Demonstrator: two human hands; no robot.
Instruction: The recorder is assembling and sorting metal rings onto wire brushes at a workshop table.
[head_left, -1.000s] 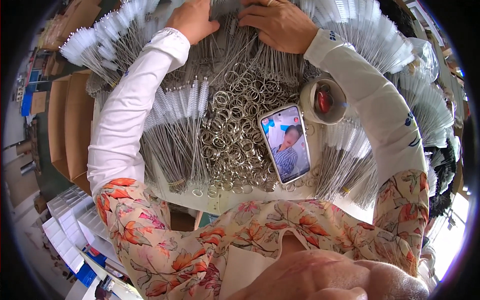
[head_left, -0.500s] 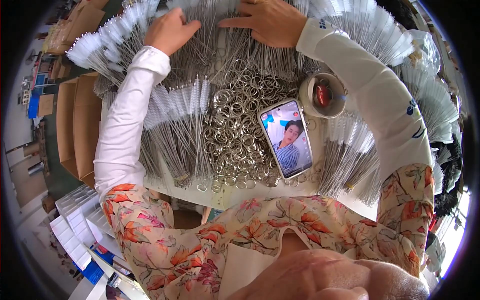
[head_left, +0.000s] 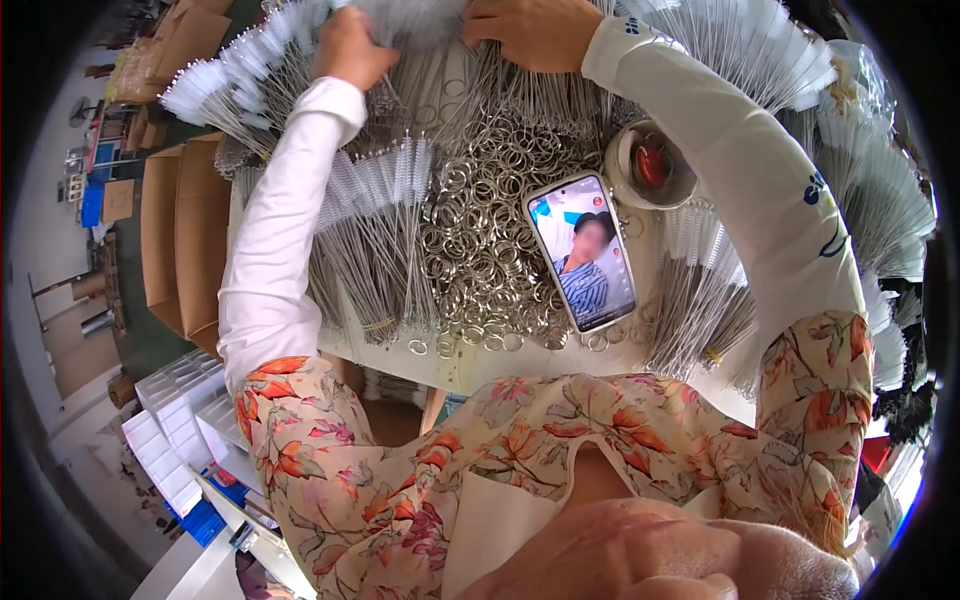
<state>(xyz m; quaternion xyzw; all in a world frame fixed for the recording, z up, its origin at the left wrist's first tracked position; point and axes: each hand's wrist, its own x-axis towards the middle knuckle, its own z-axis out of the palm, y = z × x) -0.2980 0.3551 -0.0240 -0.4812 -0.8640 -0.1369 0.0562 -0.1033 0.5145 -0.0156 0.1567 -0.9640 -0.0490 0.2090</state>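
Observation:
At the far edge of the table, my left hand (head_left: 354, 50) reaches in among wire-handled brushes with white bristles. Its thumb points right, and the other fingers are mostly hidden. Across from it, my right hand (head_left: 528, 34) has its fingers curled into a bunch of wire brushes (head_left: 500, 88), closed on their upper part. Between the hands stand more white bristles (head_left: 425, 22), cut off by the top of the view. Nearer to me lies a heap of metal split rings (head_left: 490, 240), with a bundle of small wire brushes (head_left: 375, 230) to its left.
A lit phone (head_left: 585, 255) lies by the rings. Behind it stands a white cup (head_left: 640, 190) with a red object inside. More brushes (head_left: 705, 280) lie at the right, and fans of larger ones (head_left: 735, 50) line the far side. A cardboard box (head_left: 185, 235) is left of the table.
The right hand's fingers, one stretched out toward the left before, are now curled into the brushes. Both hands sit slightly farther away in view. The whole scene has shifted slightly.

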